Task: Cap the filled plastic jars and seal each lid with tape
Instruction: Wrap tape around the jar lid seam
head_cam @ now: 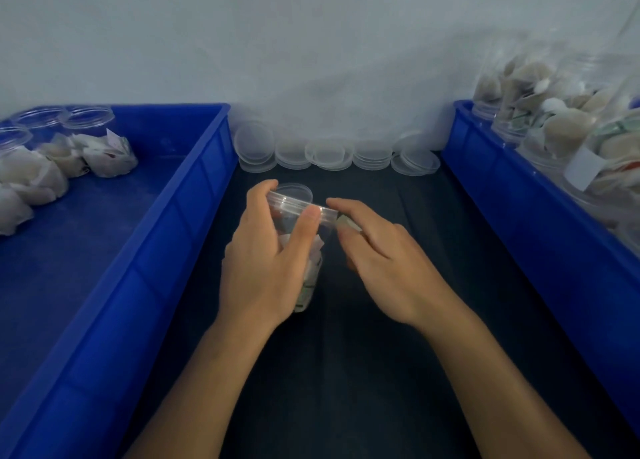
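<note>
I hold a clear jar (304, 250) in my left hand (266, 264). My fingers are curled round it, and my thumb (304, 230) presses on the edge of the lid (294, 198). The lid sits on top of the jar. The jar is tipped a bit, with its top pointing away from me. It is full of small white packets, some with green marks. I hold it up over the dark mat (346, 372), right in the middle between the two bins.

My right hand (384, 261) is just beside the jar, at the lid's edge. My pointer finger reaches to the lid rim. My other fingers are bent, and there is something small and pale (346, 223) at my fingertips. It may be tape, but I cannot tell what it is, and I cannot tell if I am pinching it.

At the back of the mat, by the wall, stands a row of clear lids in stacks (332, 155).

On my left is a blue bin (194, 195). In its far corner are open jars with packets (62, 153) inside.

On my right is another blue bin (502, 178). It holds a heap of jars full of packets (561, 126).
</note>
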{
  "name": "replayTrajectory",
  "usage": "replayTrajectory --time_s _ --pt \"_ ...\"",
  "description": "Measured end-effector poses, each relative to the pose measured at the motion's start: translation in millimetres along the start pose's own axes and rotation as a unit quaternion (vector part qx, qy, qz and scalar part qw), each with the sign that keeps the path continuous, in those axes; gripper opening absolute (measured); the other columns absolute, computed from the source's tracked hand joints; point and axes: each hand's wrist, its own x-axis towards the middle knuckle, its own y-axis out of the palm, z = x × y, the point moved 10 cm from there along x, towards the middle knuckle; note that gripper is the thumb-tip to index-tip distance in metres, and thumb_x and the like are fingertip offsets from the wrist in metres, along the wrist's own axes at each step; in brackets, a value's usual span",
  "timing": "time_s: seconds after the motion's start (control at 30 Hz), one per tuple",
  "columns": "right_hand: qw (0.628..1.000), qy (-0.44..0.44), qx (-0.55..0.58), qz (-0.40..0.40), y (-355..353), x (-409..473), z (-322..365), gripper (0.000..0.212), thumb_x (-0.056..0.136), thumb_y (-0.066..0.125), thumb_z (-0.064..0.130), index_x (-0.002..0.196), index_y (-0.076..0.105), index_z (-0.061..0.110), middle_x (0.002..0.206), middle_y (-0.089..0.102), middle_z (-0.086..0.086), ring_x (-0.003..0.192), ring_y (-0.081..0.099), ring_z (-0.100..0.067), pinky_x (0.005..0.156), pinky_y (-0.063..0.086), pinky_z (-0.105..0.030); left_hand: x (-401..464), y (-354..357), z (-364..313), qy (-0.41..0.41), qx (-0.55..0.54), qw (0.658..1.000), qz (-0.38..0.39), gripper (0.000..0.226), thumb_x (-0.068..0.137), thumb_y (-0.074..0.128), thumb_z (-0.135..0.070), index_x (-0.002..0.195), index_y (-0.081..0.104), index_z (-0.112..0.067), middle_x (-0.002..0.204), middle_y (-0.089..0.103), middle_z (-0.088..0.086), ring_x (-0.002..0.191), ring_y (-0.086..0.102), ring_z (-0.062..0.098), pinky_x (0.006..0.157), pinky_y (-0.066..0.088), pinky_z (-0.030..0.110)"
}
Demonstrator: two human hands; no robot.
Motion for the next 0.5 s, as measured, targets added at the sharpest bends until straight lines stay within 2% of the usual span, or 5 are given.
replayTrajectory --time_s 0.2,0.27,0.37,0.5 --pt "0.995 -0.013 -0.095 -0.019 -3.3 3.6 -0.8 0.039 0.108 0.03 0.051 0.144 0.045 0.047 0.072 0.061 0.025 0.067 0.059 -0.01 0.07 0.045 -0.039 3.8 0.4 6.3 -0.011 -0.067 0.998 0.016 0.064 0.09 0.049 -0.076 0.145 0.042 -0.043 0.113 0.068 -0.021 0.102 0.068 -0.005 0.09 0.057 0.035" --pt "0.995 -0.014 -0.092 -0.017 -3.1 4.5 -1.8 0.041 0.108 0.029 0.053 0.144 0.046 0.046 0.072 0.06 0.027 0.066 0.057 -0.01 0.069 0.044 -0.038 4.5 1.3 8.3 -0.018 -0.089 0.996 0.024 0.062 0.089 0.049 -0.075 0.142 0.045 -0.044 0.11 0.071 -0.021 0.1 0.069 -0.004 0.091 0.057 0.037" --pt "0.997 -0.011 -0.081 -0.015 -4.0 5.7 -4.6 0.037 0.109 0.033 0.054 0.143 0.046 0.048 0.068 0.061 0.022 0.068 0.059 -0.009 0.072 0.047 -0.04 4.8 2.5 10.5 -0.027 -0.123 0.991 0.035 0.058 0.089 0.052 -0.073 0.139 0.048 -0.043 0.112 0.071 -0.025 0.1 0.072 0.0 0.092 0.058 0.042" --pt "0.998 0.001 -0.068 0.004 -1.2 6.3 -9.6 0.035 0.108 0.035 0.056 0.141 0.043 0.053 0.073 0.06 0.034 0.073 0.059 -0.007 0.073 0.044 -0.038 5.6 5.9 10.3 -0.024 -0.163 0.985 0.053 0.049 0.091 0.056 -0.067 0.133 0.054 -0.041 0.113 0.073 -0.018 0.101 0.074 0.008 0.094 0.058 0.049"
